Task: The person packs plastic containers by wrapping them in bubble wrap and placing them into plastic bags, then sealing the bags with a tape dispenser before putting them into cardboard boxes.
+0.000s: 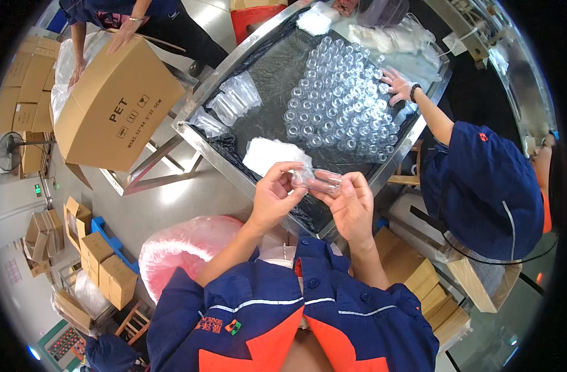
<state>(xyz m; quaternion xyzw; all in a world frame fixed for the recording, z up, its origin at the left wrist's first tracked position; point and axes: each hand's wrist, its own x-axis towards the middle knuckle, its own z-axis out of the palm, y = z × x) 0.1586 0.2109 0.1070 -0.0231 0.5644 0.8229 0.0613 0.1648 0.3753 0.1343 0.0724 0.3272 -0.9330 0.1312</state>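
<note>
A clear plastic bottle (pixel 319 180) lies sideways between my two hands, just over the near edge of the table. My left hand (pixel 273 197) pinches its left end, where crinkled clear film seems to sit around it. The fingers of my right hand (pixel 353 209) close on the other end. Just beyond my left hand rests a stack of thin white plastic bags (pixel 272 155). Many clear bottles (pixel 339 99) stand packed together on the black-covered table (pixel 265 65). Left of them lie several bottles in clear bags (pixel 235 99).
A co-worker's hand (pixel 396 85) touches the bottle cluster's right side. At the upper left, another person leans over a big carton (pixel 113 108). A pink-lined bin (pixel 172 251) stands left of my lap. The table has a raised metal rim (pixel 212 152). Cartons (pixel 413 263) sit at right.
</note>
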